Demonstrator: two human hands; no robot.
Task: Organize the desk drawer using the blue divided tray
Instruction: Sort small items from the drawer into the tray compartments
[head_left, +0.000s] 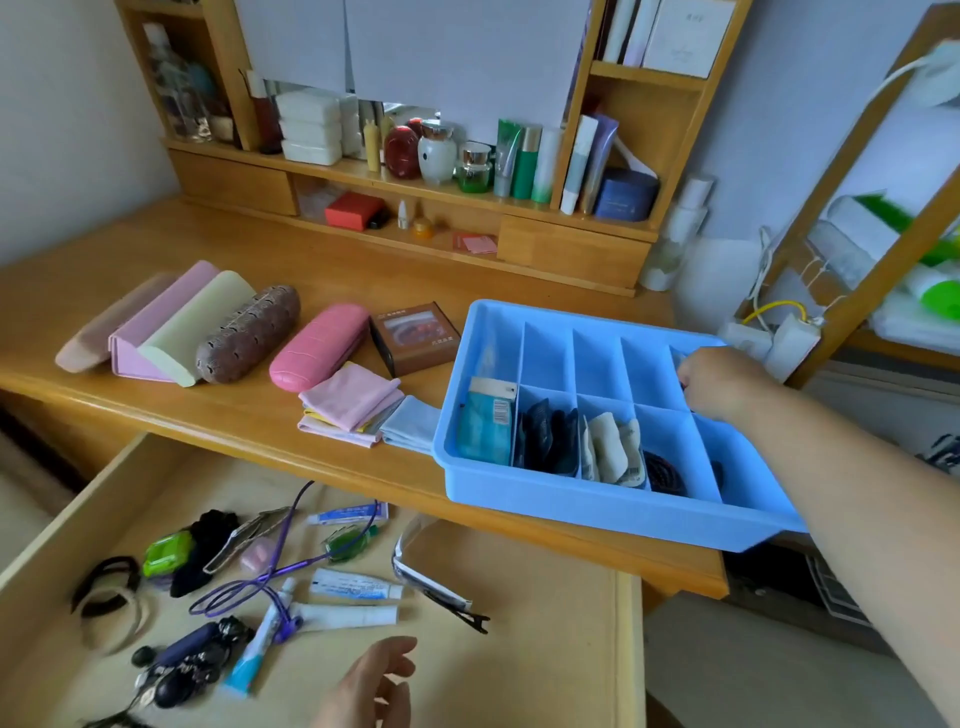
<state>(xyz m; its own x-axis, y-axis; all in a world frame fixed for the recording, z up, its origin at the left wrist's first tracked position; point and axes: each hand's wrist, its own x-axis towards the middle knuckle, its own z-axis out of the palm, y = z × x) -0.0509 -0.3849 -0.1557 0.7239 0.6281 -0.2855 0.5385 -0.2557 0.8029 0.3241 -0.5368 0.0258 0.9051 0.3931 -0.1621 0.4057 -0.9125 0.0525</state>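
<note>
The blue divided tray rests on the desk's right front, overhanging the edge. Its near compartments hold a teal packet, dark sachets, pale sachets and black hair ties. My right hand reaches over the tray's far right compartments, fingers curled down; whether it holds anything is hidden. My left hand hovers open over the open drawer, near white tubes, a purple cord, hair ties, a green case and black clips.
On the desk to the left lie several glasses cases, a pink case, a brown box and folded cloths. Shelves at the back carry bottles and jars. A wooden rack stands at the right.
</note>
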